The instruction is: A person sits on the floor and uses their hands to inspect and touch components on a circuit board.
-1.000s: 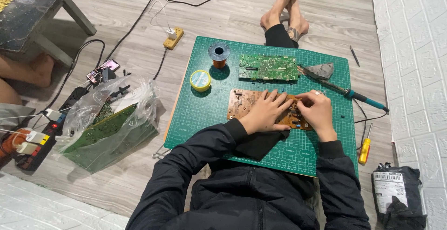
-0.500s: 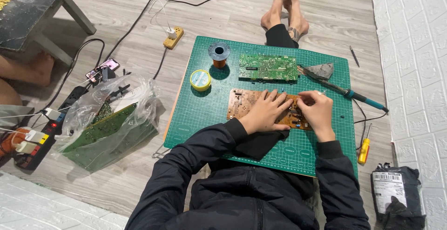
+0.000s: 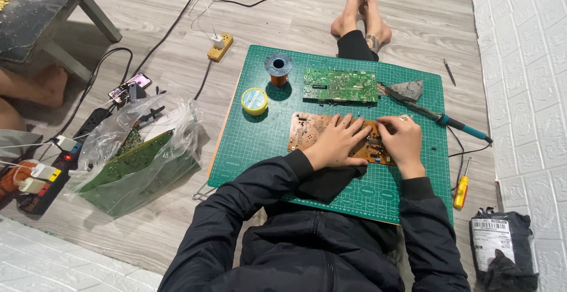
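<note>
— Hands first?
— The left hand [image 3: 335, 143] lies flat, fingers spread, pressing the brown circuit board [image 3: 307, 131]; the right hand [image 3: 403, 140] pinches something small at its right end, too tiny to tell.
— And around them?
— Board on the green cutting mat [image 3: 254, 156]; beyond it, green circuit board [image 3: 341, 85], soldering iron [image 3: 449, 120], solder tin [image 3: 254, 100], copper wire spool [image 3: 278, 67].

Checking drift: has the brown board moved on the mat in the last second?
No. The brown board keeps its place below the green board on the mat, both hands on it.
</note>
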